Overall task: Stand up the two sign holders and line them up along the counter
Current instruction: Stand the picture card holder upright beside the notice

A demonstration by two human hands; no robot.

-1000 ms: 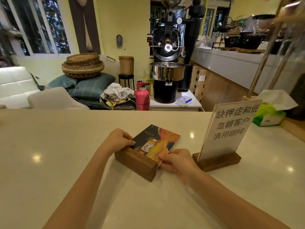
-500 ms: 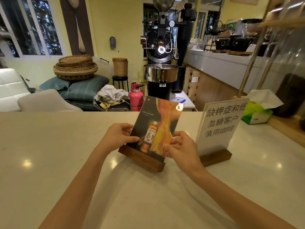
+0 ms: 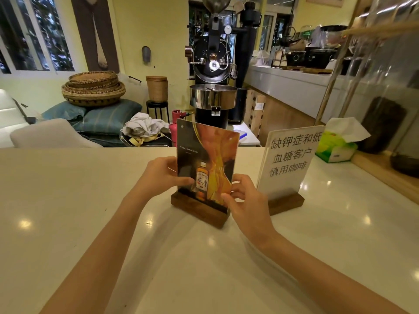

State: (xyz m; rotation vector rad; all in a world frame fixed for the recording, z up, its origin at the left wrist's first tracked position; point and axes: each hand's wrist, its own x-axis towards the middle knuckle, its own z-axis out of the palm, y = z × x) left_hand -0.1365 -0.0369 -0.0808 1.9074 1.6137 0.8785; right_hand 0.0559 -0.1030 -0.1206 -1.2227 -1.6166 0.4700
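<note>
Hands, left hand (image 3: pixel 158 175) and right hand (image 3: pixel 243 200), pinch the picture sign (image 3: pixel 206 164) upright on the worktop (image 3: pixel 68 200), beside the white sign (image 3: pixel 288 162).

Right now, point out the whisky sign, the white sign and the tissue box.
Whisky sign (image 3: pixel 205 159): head view, middle of the printed panel.
White sign (image 3: pixel 288 159): head view, middle of the lettered panel.
Tissue box (image 3: pixel 335 148): head view, green front face.

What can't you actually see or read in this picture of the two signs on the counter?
- White sign: its right edge runs behind the tissue box.
- Bottle sign: small print too tiny to read; lower corners covered by the left hand and right hand.
- Both signs: back faces turned away.
- Right shelf: glass glare blurs it.
</note>
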